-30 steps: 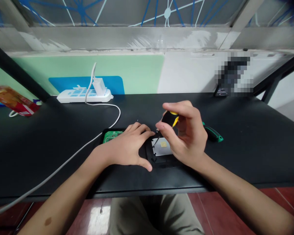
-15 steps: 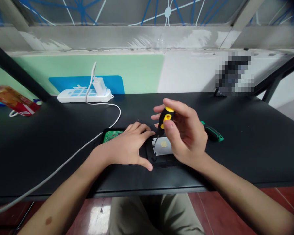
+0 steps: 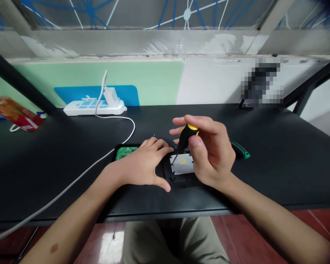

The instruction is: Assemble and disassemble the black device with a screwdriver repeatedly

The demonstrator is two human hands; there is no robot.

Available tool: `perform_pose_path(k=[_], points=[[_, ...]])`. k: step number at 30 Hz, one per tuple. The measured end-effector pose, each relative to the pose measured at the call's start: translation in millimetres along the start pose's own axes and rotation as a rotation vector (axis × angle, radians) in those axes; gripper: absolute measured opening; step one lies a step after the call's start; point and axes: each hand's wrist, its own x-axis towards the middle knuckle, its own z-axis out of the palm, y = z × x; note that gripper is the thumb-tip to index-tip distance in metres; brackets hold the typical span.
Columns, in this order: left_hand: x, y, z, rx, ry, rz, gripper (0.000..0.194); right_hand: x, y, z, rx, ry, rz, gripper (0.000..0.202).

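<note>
My right hand (image 3: 213, 152) grips a black and yellow screwdriver (image 3: 186, 136) between thumb and fingers. Its shaft slants down to the left edge of a silver metal plate (image 3: 183, 169), which has a small yellowish square at its middle. The plate sits in a black casing (image 3: 167, 172), its right end partly hidden by my right hand. My left hand (image 3: 144, 163) lies flat with fingers spread over the casing, left of the plate. From under it shows a green circuit board (image 3: 124, 152) in the casing's left part.
A green and black tool handle (image 3: 240, 150) lies right of my right hand. At the back left stands a white power strip (image 3: 95, 108) with a plugged-in charger (image 3: 111, 96); its white cable (image 3: 79, 178) runs across the black table (image 3: 277, 157). A drink bottle (image 3: 15, 113) is far left.
The screwdriver handle has turned and shifted slightly right and down with my right hand. The tip stays near the plate's left edge. My left hand keeps its place.
</note>
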Motion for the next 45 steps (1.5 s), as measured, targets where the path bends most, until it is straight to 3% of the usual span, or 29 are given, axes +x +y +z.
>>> perform_pose_path(k=[4,10,14,19,31,36,41,45], points=[[0,0,-0.6,-0.008,-0.02,-0.014,0.096,4,0,1,-0.038,0.012,-0.032,0.041],[0,-1,-1.0,-0.019,-0.01,0.003,0.095,9,6,-2,-0.169,0.084,-0.193,0.037],[0,-1,-0.5,-0.017,-0.007,0.006,0.093,4,3,-2,-0.077,0.036,-0.076,0.03],[0,-1,0.1,-0.036,0.005,0.011,0.096,1,-3,0,0.0,-0.004,0.039,0.037],[0,0,-1.5,-0.047,-0.009,-0.006,0.093,11,3,-1,-0.103,0.044,-0.215,0.046],[-1,-2,-0.8,-0.037,-0.026,-0.01,0.096,9,4,0,-0.129,0.049,-0.176,0.041],[0,-3,2.0,-0.022,0.0,0.014,0.097,4,-3,0,-0.045,0.012,-0.031,0.037],[0,-2,1.7,-0.049,0.012,0.015,0.1,4,-5,0,-0.054,0.02,-0.03,0.039]])
